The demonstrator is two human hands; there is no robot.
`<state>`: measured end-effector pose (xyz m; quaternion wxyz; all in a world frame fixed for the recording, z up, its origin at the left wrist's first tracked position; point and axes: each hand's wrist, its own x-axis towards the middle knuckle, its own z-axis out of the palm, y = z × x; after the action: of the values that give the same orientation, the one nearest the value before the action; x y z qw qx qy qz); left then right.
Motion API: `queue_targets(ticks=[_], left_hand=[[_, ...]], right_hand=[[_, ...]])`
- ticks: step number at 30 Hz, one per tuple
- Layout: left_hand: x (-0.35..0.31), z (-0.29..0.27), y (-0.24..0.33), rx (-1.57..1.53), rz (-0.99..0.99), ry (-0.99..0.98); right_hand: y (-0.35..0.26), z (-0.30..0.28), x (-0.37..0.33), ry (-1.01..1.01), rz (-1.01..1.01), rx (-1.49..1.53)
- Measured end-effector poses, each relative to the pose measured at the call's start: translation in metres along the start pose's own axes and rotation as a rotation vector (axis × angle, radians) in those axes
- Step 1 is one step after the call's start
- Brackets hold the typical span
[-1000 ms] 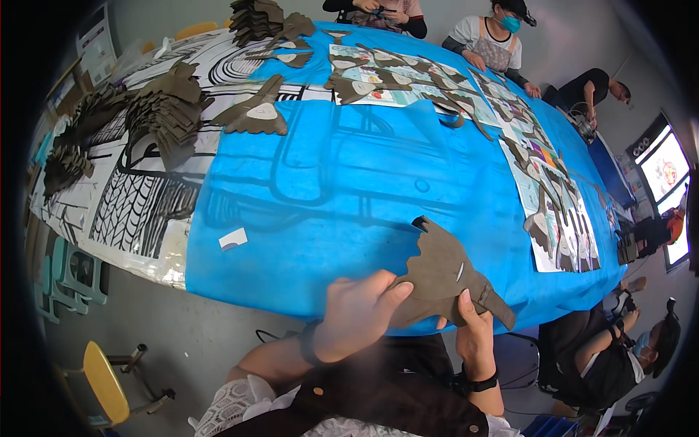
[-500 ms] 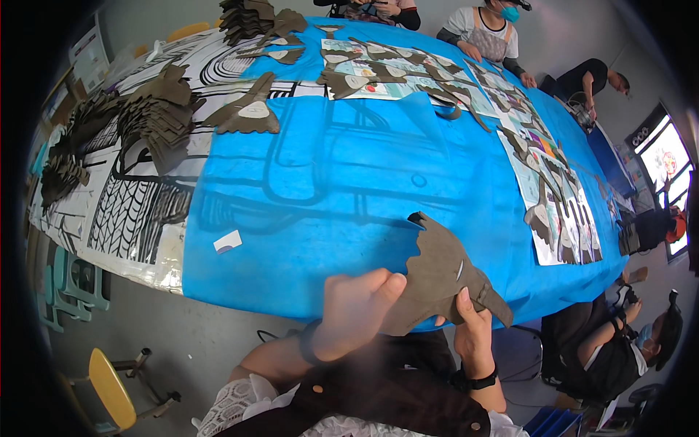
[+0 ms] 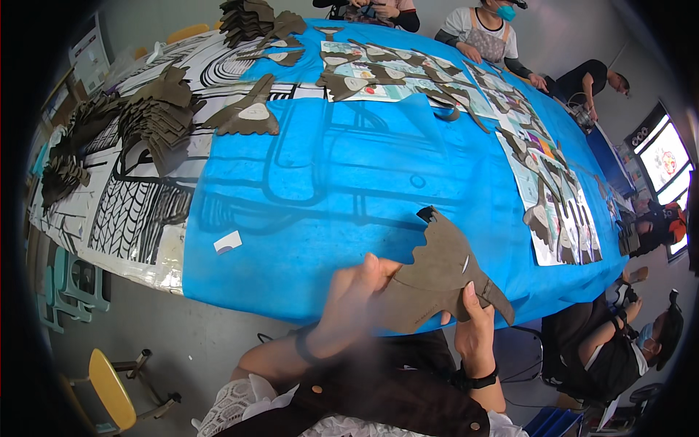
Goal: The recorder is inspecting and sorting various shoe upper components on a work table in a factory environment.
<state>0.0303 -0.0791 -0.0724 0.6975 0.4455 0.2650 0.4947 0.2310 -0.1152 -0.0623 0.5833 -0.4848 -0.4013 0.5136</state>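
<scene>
A brown cut-out piece [image 3: 435,273] with a scalloped upper edge is held over the near edge of a long table [image 3: 349,182], just above the person's lap. The left hand [image 3: 354,302] is closed on the piece's lower left part, the fingers curled over its edge. The right hand [image 3: 472,331] is clamped on its lower right part, with the thumb laid on the brown surface. The two hands are set apart, one at either side of the piece, and a dark band is worn on each wrist.

The table is covered by a bright blue sheet [image 3: 328,167] on which dark outlines are drawn. To the left, a black-and-white printed sheet [image 3: 131,211] is spread, and a small white scrap [image 3: 227,242] is seen near the seam between the two. Stacks of brown cut-outs [image 3: 156,116] are piled on the left part of the table, and a single brown cut-out with a pale patch [image 3: 247,113] is laid near them. Further cut-outs are arranged on printed paper sheets [image 3: 553,211] along the far and right sides.

Other people [image 3: 488,33] are seated around the far end and the right side. A yellow chair [image 3: 109,390] is seen on the grey floor at the lower left, and a bright window [image 3: 666,156] is placed at the right.
</scene>
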Motion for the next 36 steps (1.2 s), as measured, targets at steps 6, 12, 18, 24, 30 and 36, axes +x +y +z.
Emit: queue_targets(ticks=[6, 12, 18, 24, 30, 36], left_hand=[[-0.002, 0.003, 0.001, -0.018, -0.007, 0.019], [-0.004, -0.003, -0.005, -0.069, -0.016, 0.027], [-0.003, 0.004, 0.002, 0.215, -0.010, 0.017], [0.001, 0.001, 0.033, 0.047, 0.147, 0.197], [-0.001, 0.013, 0.049, 0.089, 0.091, 0.083], [-0.013, 0.019, 0.052, 0.091, 0.116, 0.114]], right_hand=[[0.001, -0.001, -0.001, 0.003, -0.005, 0.002], [0.001, 0.001, -0.001, 0.023, -0.018, 0.003], [-0.001, -0.011, -0.005, -0.034, -0.023, -0.006], [-0.072, -0.030, 0.008, -1.484, 0.136, -0.571], [-0.141, 0.014, 0.006, -0.617, -0.482, -0.543], [-0.102, 0.052, 0.032, -0.401, -0.855, -1.187]])
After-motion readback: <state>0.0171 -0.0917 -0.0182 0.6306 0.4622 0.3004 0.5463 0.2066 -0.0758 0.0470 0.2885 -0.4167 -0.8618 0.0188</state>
